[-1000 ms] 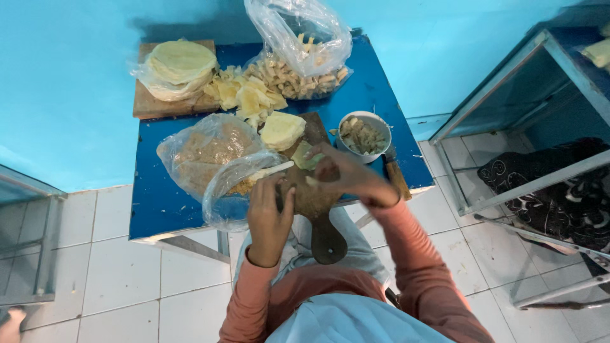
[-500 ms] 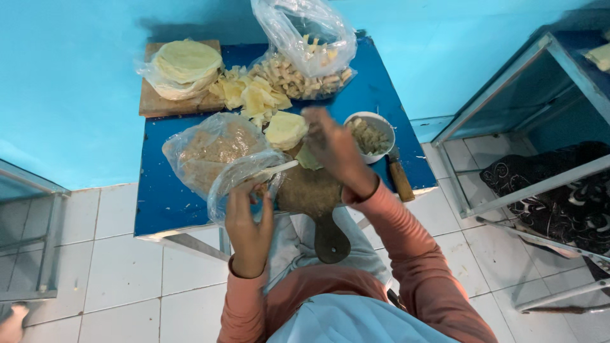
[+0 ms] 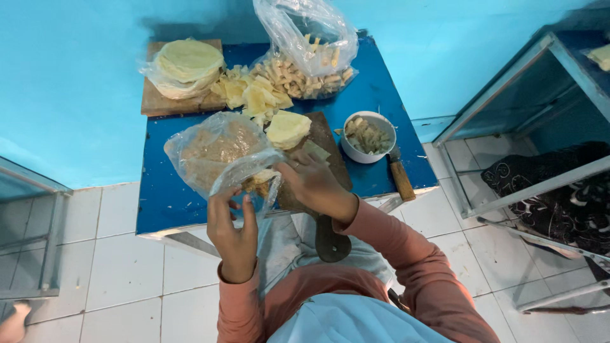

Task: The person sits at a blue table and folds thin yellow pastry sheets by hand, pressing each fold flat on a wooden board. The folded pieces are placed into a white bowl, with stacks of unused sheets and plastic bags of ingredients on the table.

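Plastic bag [image 3: 244,174] looks thin, limp, slippery; left hand [image 3: 232,225] pinches its open rim, right hand [image 3: 312,181] fingers reach inside.

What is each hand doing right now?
Left hand: closed on the edge of the clear plastic bag.
Right hand: fingers at the bag's mouth; grip cannot be told.

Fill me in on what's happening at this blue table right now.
A person in a pink top works at a small blue table. The left hand holds the edge of a clear plastic bag open, while the right hand reaches at its mouth, over a wooden cutting board. Around them sit a bag of brownish filling, a white bowl, folded yellow wrappers and a bag of rolled pieces.
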`<state>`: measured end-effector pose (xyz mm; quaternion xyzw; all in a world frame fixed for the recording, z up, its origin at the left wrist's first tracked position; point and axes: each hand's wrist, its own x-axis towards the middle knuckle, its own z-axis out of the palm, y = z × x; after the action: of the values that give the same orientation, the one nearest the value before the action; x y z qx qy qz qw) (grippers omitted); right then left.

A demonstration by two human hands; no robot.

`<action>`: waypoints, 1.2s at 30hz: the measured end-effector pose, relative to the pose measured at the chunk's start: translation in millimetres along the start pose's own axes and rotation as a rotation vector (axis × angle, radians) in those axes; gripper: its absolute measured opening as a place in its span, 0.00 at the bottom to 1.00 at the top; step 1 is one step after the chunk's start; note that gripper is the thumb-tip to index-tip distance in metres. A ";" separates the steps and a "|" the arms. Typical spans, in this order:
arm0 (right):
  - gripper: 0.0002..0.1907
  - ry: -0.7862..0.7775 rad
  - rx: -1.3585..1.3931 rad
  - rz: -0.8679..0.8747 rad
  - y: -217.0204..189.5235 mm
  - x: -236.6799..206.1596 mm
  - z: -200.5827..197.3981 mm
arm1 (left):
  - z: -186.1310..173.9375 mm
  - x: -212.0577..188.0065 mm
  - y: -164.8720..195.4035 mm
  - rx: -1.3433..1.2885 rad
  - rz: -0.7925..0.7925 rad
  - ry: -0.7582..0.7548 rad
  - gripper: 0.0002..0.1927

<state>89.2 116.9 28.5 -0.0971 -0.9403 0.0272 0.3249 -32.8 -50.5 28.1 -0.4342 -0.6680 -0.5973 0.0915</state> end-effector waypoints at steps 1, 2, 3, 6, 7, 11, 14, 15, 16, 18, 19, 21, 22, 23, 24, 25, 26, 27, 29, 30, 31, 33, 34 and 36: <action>0.21 -0.014 -0.052 -0.037 1.7 1.2 2.3 | -0.1 0.1 0.8 -0.007 0.003 0.001 0.09; 0.21 -0.040 -0.059 -0.024 4.0 1.8 4.5 | -0.5 0.5 1.5 -0.007 0.000 -0.001 0.09; 0.21 -0.067 -0.065 -0.013 6.4 2.5 7.0 | -1.1 0.9 2.2 -0.006 -0.004 -0.003 0.09; 0.19 -0.040 0.057 0.095 8.7 0.1 14.1 | -5.0 -0.2 4.7 0.004 0.009 0.024 0.08; 0.18 -0.012 0.119 0.144 9.1 -0.9 15.8 | -6.2 -0.7 5.4 0.008 0.019 0.038 0.07; 0.13 0.017 0.397 0.221 7.3 -2.8 19.2 | -14.0 -1.2 4.1 0.098 0.033 0.077 0.07; 0.11 0.028 0.436 0.305 0.6 -1.1 22.5 | -17.7 -0.1 0.4 0.139 0.041 0.106 0.06; 0.11 0.023 0.450 0.323 -1.7 0.5 24.4 | -18.4 -0.2 -1.2 0.141 0.031 0.106 0.06; 0.10 0.019 0.465 0.342 -3.6 1.9 26.0 | -19.1 -0.7 -3.0 0.143 0.021 0.105 0.06; 0.09 0.057 0.464 0.247 -5.0 4.3 28.3 | -19.0 -2.3 -6.8 0.221 0.052 0.126 0.08; 0.09 0.075 0.464 0.201 -5.8 4.7 29.7 | -18.9 -3.6 -9.1 0.260 0.066 0.134 0.09; 0.09 0.058 0.525 0.265 -7.0 7.3 35.1 | -18.2 -4.4 -14.8 0.289 0.003 0.104 0.19; 0.10 0.047 0.555 0.296 -6.9 8.1 37.7 | -17.8 -4.9 -17.5 0.304 -0.030 0.091 0.24; 0.10 0.060 0.581 0.298 -6.3 8.4 40.5 | -17.7 -5.5 -20.2 0.249 -0.077 0.068 0.27; 0.10 0.074 0.606 0.302 -5.2 8.4 43.4 | -17.8 -5.8 -22.6 0.195 -0.124 0.044 0.29; 0.10 0.089 0.631 0.306 -3.3 8.2 46.1 | -17.5 -6.0 -24.4 0.139 -0.169 0.019 0.32; 0.10 0.065 0.691 0.386 -0.7 7.9 49.0 | -17.2 -6.3 -25.6 0.141 -0.153 0.024 0.32; 0.10 0.041 0.750 0.467 2.3 7.2 52.0 | -17.2 -6.8 -26.2 0.144 -0.137 0.029 0.32; 0.11 0.011 0.890 0.573 8.5 5.6 58.7 | -17.8 -8.3 -25.7 0.137 -0.133 0.041 0.31; 0.11 0.009 0.971 0.598 12.2 5.0 62.3 | -18.2 -8.9 -24.9 0.128 -0.142 0.047 0.31; 0.11 0.009 1.052 0.623 16.1 4.1 65.5 | -18.4 -8.9 -23.9 0.118 -0.150 0.053 0.30; 0.12 -0.017 1.069 0.620 25.0 -0.3 69.1 | -20.1 -7.8 -22.2 0.125 -0.145 0.064 0.29; 0.13 -0.029 1.078 0.619 29.4 -2.9 70.2 | -20.8 -7.0 -21.2 0.129 -0.142 0.068 0.28; 0.13 -0.004 1.178 0.607 37.1 -6.6 71.9 | -22.0 -6.2 -18.2 0.144 -0.083 0.097 0.25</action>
<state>56.1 152.8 -36.3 -0.1638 -0.6996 0.6276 0.2997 -50.4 -71.1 17.0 -0.3690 -0.7216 -0.5713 0.1296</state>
